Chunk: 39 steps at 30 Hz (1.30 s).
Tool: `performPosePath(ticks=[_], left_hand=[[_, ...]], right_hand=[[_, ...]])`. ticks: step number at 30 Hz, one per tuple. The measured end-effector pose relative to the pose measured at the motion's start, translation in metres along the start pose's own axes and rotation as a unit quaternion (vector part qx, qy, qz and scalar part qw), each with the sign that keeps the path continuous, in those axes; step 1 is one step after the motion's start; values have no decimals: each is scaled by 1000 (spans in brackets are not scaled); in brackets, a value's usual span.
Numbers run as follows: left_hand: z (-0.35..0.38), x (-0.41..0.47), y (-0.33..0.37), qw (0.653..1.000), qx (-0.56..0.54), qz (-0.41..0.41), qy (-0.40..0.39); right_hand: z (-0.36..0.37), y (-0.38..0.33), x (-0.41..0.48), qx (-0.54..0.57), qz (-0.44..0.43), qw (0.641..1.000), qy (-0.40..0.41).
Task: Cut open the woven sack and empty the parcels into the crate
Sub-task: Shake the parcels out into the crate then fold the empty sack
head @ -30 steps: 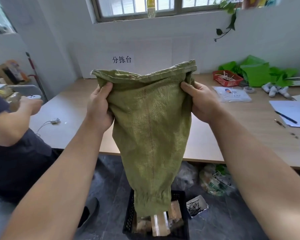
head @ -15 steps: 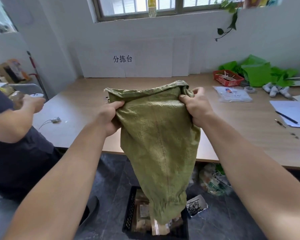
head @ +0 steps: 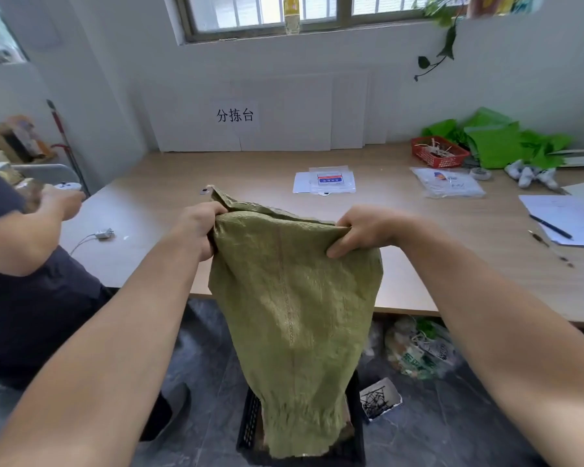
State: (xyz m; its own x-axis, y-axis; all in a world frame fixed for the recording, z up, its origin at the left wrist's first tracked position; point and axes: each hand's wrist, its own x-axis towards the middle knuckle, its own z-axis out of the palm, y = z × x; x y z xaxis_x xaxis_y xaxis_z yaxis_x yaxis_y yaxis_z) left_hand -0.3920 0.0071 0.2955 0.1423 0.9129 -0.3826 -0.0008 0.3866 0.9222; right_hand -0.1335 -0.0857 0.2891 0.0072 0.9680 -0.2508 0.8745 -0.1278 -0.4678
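Observation:
A limp olive-green woven sack (head: 297, 308) hangs upside down in front of me, its lower end dangling inside a black plastic crate (head: 250, 423) on the floor. My left hand (head: 199, 227) grips the sack's top edge on the left. My right hand (head: 361, 230) grips the same edge on the right. The sack covers most of the crate, so only a sliver of brown parcel (head: 349, 429) shows beside the sack's lower end.
A wooden table (head: 418, 264) stands just beyond the sack, with white parcels (head: 324, 182), papers and a pen (head: 550, 227), a red basket (head: 439, 151) and green bags. Another person (head: 31, 264) sits at the left. A small box (head: 380, 401) and a bag (head: 415, 348) lie on the floor.
Both hands have come down with the sack, from above the table's far edge to just over its near part. The sack's lower end has sunk deeper into the crate, hiding the parcels.

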Motion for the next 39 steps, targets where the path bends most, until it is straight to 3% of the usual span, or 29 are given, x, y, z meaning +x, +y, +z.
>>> performPosePath(ticks=[2,6,8,10,13,15,18,23,26,30,35,39], left_hand=[[0,0,-1,1000,-9,-10,-25],[-13,4,-4,997,12,4,-72],[-21,5,-9,989,83,100,-73],[-26,8,-13,953,141,226,-143],[-24,0,-13,904,265,274,-194],[-22,-3,-12,886,341,255,-181],[-19,-9,-12,916,268,223,-201],[-16,-11,-15,947,180,237,-121],[-11,-10,-21,975,71,183,-102],[-16,-7,-25,984,-21,125,-127],[-22,-7,-27,981,-3,54,-185],[-21,-5,-25,989,22,-32,-141]], right_hand=[[3,1,5,4,-16,998,58],[2,6,2,198,-47,974,95],[1,7,-2,281,-42,954,95],[-1,5,-5,335,-43,936,97],[-3,3,-7,374,-53,922,87],[-5,5,-8,387,-48,918,77],[-3,8,-8,408,-33,909,79],[1,13,-3,438,-11,887,147],[5,21,-8,522,-32,846,101],[18,33,-18,611,-120,782,43],[24,30,-12,558,-63,817,129],[26,21,-4,512,-23,827,232]])
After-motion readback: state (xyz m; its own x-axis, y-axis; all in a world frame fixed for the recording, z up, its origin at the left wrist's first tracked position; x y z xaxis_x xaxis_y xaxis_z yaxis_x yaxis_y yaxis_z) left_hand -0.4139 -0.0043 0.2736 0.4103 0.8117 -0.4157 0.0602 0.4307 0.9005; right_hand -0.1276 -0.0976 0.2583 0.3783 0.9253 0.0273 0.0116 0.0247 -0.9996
